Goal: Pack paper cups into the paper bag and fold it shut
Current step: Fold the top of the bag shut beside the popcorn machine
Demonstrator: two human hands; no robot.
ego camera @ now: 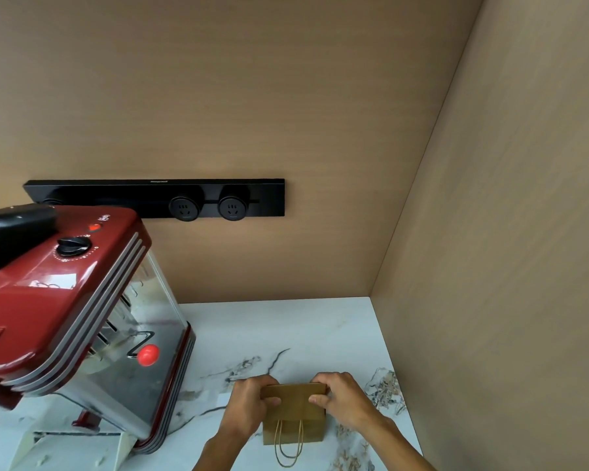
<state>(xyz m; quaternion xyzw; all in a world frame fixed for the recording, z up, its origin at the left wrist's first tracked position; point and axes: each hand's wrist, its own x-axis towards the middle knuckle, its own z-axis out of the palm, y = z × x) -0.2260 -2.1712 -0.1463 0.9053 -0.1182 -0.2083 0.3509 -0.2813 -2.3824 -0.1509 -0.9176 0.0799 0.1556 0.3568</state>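
Note:
A small brown paper bag [295,416] stands on the white marble counter [286,328], low in the head view. Its top is folded over toward me, and a twine handle [289,447] hangs down its front face. My left hand [249,402] pinches the left end of the folded top, thumb on the front. My right hand [342,399] pinches the right end the same way. No paper cups are in sight; the bag's inside is hidden.
A red popcorn machine [72,311] with a glass case stands close on the left, on a white base. A black socket strip [157,198] runs along the tan back wall. A tan side wall [507,266] closes the counter on the right.

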